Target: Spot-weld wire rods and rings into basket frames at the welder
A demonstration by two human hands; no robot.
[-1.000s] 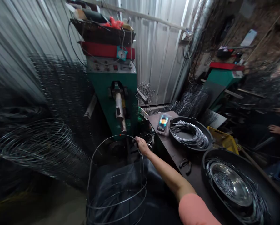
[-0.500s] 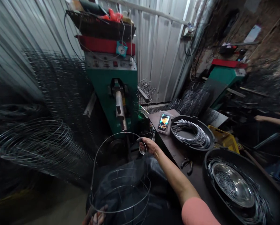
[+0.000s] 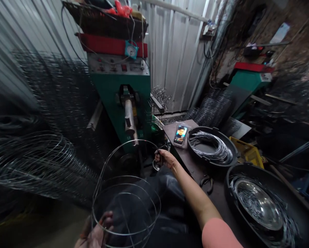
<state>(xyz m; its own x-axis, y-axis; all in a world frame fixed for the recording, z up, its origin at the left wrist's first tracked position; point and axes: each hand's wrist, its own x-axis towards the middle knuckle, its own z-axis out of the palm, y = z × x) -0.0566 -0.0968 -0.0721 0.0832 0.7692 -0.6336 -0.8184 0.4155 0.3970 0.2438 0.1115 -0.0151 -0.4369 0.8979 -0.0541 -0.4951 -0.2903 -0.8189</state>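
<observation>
A round wire frame (image 3: 126, 193) made of thin hoops and a tall arch sits in front of me, tilted to the left. My right hand (image 3: 165, 159) grips the arch where it meets the hoops, close to the green welding machine (image 3: 120, 93). My left hand (image 3: 95, 234) holds the lowest hoop at the bottom edge of the view. The machine's steel electrode arm (image 3: 130, 120) points down just above the arch.
Finished wire frames (image 3: 32, 165) lie piled at the left. A dark table (image 3: 196, 168) at the right carries a phone (image 3: 180, 134), a black tub of wire rings (image 3: 211, 146) and a second tub with a steel bowl (image 3: 260, 203). Another green machine (image 3: 247, 82) stands behind.
My left hand has come up into view and taken the lower hoop. The frame has tipped left and turned, and my right hand has dropped slightly with the arch.
</observation>
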